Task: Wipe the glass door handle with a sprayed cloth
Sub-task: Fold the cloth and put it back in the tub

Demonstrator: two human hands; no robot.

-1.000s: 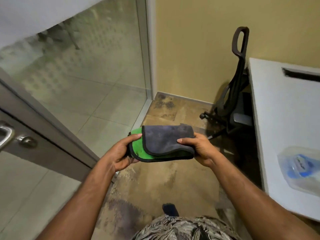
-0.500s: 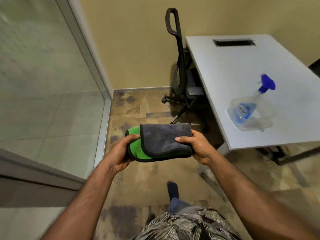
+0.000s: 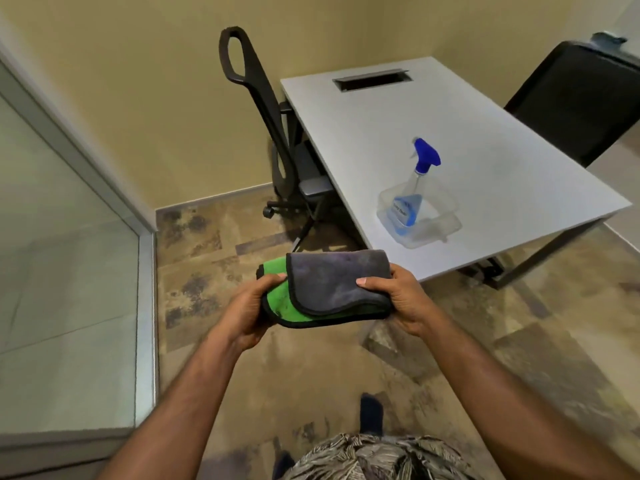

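Note:
A folded cloth point(image 3: 332, 285), grey on top and green beneath, is held level in front of me by both hands. My left hand point(image 3: 251, 306) grips its green left end, and my right hand point(image 3: 398, 296) grips its grey right end with the thumb on top. A clear spray bottle point(image 3: 414, 192) with a blue trigger head stands inside a clear plastic tub point(image 3: 446, 228) on the white table point(image 3: 502, 174), up and to the right of the cloth. The glass door point(image 3: 65, 271) fills the left edge. Its handle is out of view.
A black office chair point(image 3: 277, 133) is pushed against the table's left side by the yellow wall. A second dark chair point(image 3: 581, 98) stands at the far right. The door's metal frame point(image 3: 147, 306) runs down the left. Mottled brown carpet lies underfoot.
My view has swung right, away from the door. The handle has left the frame and the table with the spray bottle has come fully into sight. Both hands keep the cloth.

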